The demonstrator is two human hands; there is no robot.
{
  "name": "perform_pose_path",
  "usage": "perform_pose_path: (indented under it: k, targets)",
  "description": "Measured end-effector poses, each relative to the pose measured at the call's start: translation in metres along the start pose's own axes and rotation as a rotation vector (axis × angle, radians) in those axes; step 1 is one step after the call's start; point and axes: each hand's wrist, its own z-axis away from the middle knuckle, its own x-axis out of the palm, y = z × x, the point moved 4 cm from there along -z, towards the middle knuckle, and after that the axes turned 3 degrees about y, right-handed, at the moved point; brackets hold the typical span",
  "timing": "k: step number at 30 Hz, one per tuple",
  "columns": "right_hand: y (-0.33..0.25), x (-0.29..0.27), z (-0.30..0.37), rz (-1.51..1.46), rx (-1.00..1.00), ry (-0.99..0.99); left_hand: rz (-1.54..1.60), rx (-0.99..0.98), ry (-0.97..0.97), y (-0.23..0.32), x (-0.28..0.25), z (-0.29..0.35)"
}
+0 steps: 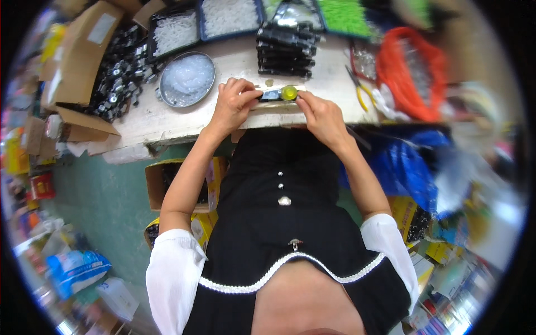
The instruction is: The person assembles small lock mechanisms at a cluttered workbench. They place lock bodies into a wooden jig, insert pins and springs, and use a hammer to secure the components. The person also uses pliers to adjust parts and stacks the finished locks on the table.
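Near the table's front edge, a small dark flat part [271, 95] is held level between my two hands. A yellow-green round piece [288, 92] sits at its right end. My left hand [233, 104] pinches the left end between thumb and fingers. With thumb and forefinger, my right hand [324, 116] grips the right end, just beside the round piece. What kind of part it is cannot be made out. Just beyond it rises a stack of long black plastic pieces [286, 50].
A round metal dish [187, 79] of clear pieces stands left. Loose black parts [120, 72] lie by a cardboard box [89, 50]. Trays of white [230, 17] and green pieces [345, 18] line the back. Yellow-handled pliers [362, 92] and a red bag [410, 72] are right.
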Motion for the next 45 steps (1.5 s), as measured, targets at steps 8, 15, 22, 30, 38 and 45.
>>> perform_pose_path:
  k: [8, 15, 22, 30, 38, 45]
  targets:
    - [-0.034, -0.020, -0.010, -0.183, -0.178, 0.231, 0.130, -0.166, 0.022, -0.004, 0.000, 0.001]
    - [-0.023, 0.008, -0.013, 0.139, -0.108, -0.090, 0.084, -0.187, 0.027, -0.008, -0.002, 0.008]
    - [-0.040, -0.006, -0.010, -0.171, -0.260, 0.234, 0.181, -0.244, 0.030, -0.016, 0.005, 0.008]
    - [-0.026, -0.016, -0.027, -0.166, -0.021, 0.162, 0.106, -0.210, 0.030, -0.007, -0.009, 0.001]
    - [-0.002, -0.004, -0.047, 0.104, 0.091, -0.196, -0.001, -0.104, -0.018, 0.012, 0.010, -0.012]
    - [0.053, -0.032, -0.002, 0.182, 0.187, 0.042, 0.079, 0.089, -0.002, 0.017, 0.009, -0.024]
